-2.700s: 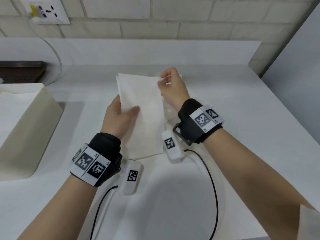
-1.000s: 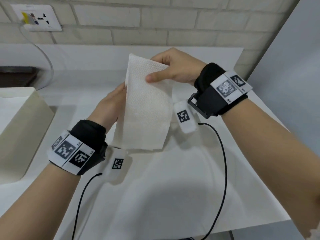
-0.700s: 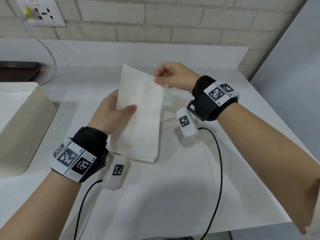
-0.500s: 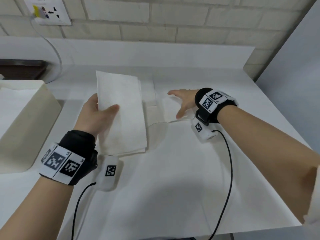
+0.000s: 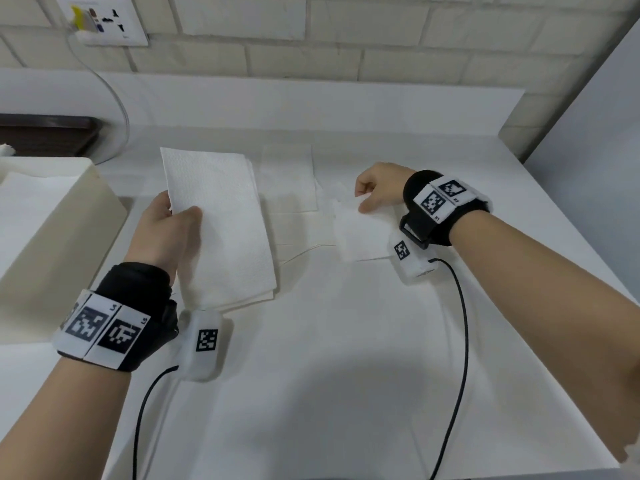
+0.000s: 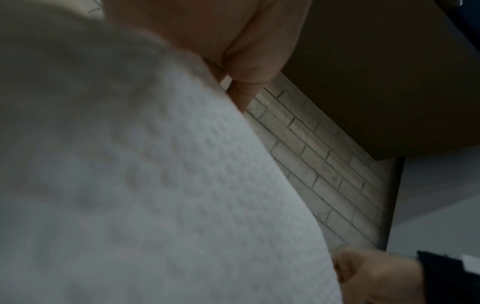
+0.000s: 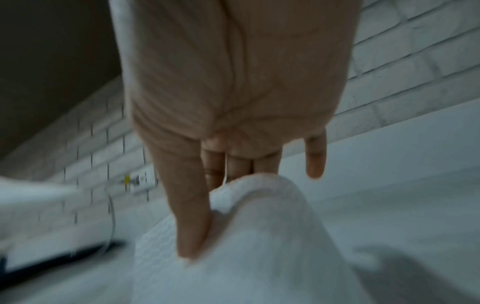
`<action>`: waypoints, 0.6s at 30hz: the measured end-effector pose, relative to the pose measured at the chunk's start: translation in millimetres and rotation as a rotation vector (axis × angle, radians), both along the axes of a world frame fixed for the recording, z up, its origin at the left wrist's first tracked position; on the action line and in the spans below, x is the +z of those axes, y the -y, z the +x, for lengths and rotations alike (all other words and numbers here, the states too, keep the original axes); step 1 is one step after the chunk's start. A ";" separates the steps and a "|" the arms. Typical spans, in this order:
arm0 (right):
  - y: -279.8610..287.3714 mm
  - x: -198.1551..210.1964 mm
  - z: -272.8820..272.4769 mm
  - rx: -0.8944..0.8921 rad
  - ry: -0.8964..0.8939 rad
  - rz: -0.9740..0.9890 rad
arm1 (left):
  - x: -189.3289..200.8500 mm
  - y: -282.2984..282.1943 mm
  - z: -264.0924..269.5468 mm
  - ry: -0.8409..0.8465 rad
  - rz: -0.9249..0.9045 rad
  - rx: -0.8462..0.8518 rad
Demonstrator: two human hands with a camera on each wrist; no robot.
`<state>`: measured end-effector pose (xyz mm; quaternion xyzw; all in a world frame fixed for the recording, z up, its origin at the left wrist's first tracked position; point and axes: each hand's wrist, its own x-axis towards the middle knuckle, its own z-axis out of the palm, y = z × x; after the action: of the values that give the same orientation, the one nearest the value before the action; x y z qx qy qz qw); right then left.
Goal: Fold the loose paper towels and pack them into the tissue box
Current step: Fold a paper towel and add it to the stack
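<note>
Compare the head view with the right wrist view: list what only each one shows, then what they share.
Only the head view: the left hand holding the folded paper towels, and the tissue box at far left.

Only the right wrist view: the thumb pinching the sheet against the fingers.

Both: the right hand gripping a loose paper towel, the brick wall and the wall socket.

The near half of the surface (image 5: 346, 393) lies bare apart from two black cables (image 5: 460, 341) trailing toward the front edge. Along the left edge the cream tissue box (image 5: 52, 244) stands as a tall block. Toward the back edge, loose paper towels (image 5: 294, 188) lie flat between the left hand (image 5: 162, 230) and the right hand (image 5: 377, 188). The brick wall (image 5: 346, 46) closes the back, a grey panel (image 5: 595, 116) the right.
</note>
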<state>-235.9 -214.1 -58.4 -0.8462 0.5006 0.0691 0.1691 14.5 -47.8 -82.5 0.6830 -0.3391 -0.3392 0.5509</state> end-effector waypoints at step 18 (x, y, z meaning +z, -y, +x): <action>-72.0 41.3 89.0 -0.272 0.887 0.236 | 27.7 9.9 -54.5 -0.124 -0.132 -0.027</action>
<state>-146.9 -142.1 -17.2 -0.6958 0.4752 -0.2650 0.4688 -40.0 -57.7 -54.8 0.6183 -0.3352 -0.3651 0.6100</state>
